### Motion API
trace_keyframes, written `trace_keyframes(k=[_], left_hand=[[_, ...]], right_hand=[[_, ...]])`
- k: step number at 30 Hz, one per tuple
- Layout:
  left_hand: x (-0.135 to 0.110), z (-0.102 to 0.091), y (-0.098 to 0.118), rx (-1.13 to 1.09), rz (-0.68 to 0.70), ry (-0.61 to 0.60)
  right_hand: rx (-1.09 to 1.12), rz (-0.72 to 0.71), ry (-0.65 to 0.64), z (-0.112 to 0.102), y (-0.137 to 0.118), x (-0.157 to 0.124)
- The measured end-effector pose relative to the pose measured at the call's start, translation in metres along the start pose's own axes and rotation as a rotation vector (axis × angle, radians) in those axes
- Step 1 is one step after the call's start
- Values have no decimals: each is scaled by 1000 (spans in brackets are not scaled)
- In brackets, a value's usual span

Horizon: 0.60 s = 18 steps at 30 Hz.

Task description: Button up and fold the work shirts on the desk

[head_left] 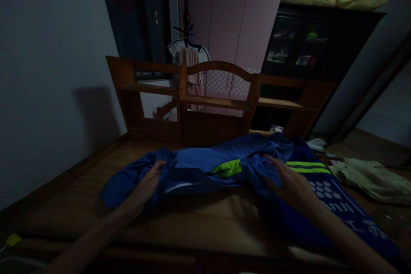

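A blue jacket [205,165] with neon-yellow stripes and white print lies crumpled across a wooden surface [199,222]. My left hand [148,184] rests on the jacket's left part, fingers curled onto the fabric. My right hand [287,180] lies on the jacket's right side, fingers stretched out flat over the cloth. The room is dim, so small details of the grip are hard to see.
A wooden shelf unit [215,102] stands at the far edge of the surface. A pale green garment [369,177] lies at the right. Behind are a pink wardrobe [231,38], a dark cabinet [314,51] and clothes on a hanger [189,58]. A small yellow object [13,239] sits at the lower left.
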<state>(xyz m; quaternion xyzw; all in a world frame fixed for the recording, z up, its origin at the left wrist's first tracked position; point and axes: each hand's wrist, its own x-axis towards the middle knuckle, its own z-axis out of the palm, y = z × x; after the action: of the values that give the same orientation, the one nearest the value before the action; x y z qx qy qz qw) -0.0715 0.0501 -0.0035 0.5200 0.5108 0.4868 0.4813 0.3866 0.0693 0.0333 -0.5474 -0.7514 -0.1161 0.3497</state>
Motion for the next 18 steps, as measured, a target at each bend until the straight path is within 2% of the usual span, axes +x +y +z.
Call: trace_keyframes(k=[1, 2, 3, 5, 7, 9, 11, 12, 13, 15, 18], left_hand=[[1, 2, 2, -15, 0, -4], [2, 5, 5, -14, 2, -18], [3, 7, 8, 12, 11, -37], [4, 10, 16, 152, 66, -83], [5, 10, 22, 435, 172, -173], [5, 6, 26, 818, 326, -313], [5, 1, 32, 1197, 494, -430], [5, -2, 37, 1348, 572, -450], [4, -6, 43, 1461, 628, -440], [5, -13, 60, 1583, 657, -337], [9, -27, 93, 1594, 573, -62]], right_hand=[[-87, -103, -160, 8, -15, -16], [-161, -169, -262, 16, -29, -28], [-212, -201, -333, 24, -41, -36], [-293, -199, -382, 40, -56, -39], [-350, -118, -401, 53, -58, -26], [-361, -12, -424, 60, -51, -3], [-340, 64, -413, 60, -39, 22], [-326, 91, -389, 56, -32, 35], [-311, 117, -355, 51, -26, 48], [-260, 181, -273, 37, -15, 73], [-117, 262, -156, 11, 0, 108]])
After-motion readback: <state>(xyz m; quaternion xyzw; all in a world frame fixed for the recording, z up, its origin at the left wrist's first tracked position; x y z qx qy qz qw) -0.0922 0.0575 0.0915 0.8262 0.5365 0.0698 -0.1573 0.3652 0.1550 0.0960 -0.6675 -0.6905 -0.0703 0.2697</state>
